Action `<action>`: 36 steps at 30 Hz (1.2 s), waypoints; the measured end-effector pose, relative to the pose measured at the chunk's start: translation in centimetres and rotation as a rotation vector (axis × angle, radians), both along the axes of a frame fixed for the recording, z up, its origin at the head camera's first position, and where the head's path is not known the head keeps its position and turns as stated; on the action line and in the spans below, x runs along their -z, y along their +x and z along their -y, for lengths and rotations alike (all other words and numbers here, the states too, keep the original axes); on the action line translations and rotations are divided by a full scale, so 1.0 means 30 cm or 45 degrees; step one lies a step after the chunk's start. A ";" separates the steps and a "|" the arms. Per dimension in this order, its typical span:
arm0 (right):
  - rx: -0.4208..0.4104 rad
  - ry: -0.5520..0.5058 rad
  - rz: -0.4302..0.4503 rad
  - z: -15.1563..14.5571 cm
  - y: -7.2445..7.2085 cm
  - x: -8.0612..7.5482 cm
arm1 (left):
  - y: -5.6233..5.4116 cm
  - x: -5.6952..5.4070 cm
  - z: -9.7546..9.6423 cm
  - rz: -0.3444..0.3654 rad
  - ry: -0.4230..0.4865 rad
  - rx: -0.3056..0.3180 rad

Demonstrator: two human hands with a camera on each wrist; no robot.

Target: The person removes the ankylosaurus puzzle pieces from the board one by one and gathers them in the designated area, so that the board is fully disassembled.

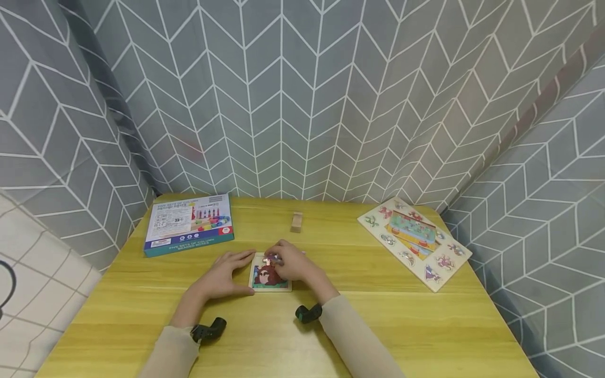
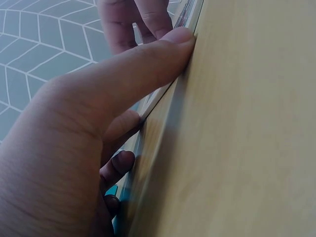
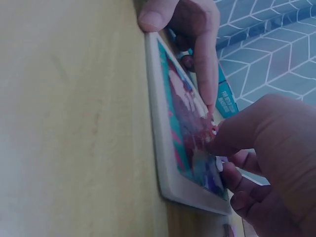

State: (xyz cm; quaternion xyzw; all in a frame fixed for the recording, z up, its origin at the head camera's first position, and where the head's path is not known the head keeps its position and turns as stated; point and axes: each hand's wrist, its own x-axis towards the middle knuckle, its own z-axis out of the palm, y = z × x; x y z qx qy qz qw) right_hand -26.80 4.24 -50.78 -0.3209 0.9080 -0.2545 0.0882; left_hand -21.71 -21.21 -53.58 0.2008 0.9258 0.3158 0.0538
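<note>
A small jigsaw puzzle board [image 1: 283, 289] with a pale wooden rim lies flat in front of me, its picture showing a brown-haired figure. My left hand [image 1: 219, 278] holds it at the left side, thumb on the near corner and index finger stretched to the far edge. In the left wrist view the thumb [image 2: 148, 64] presses against the rim. Over the far right part of the picture, my right hand [image 1: 294, 263] pinches a small puzzle piece [image 3: 219, 164] between thumb and fingers, right at the board's surface. The fingers hide most of the piece.
A flat box [image 1: 189, 226] of beaded column sets lies at the back left. Behind the board stands a small wooden block [image 1: 296, 222]. On the right, a pale board [image 1: 432, 278] with several animal pictures carries colourful cards [image 1: 412, 231]. A patterned curtain [image 1: 293, 105] borders the table's back.
</note>
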 end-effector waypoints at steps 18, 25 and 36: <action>0.018 -0.102 0.019 -0.026 0.001 -0.002 | -0.001 0.008 -0.004 0.006 0.006 -0.007; 0.021 -0.040 -0.004 -0.033 -0.006 0.008 | -0.002 0.004 -0.001 0.001 -0.010 -0.010; 0.010 -0.047 -0.018 -0.037 -0.006 0.011 | -0.002 0.011 -0.002 0.002 -0.008 -0.009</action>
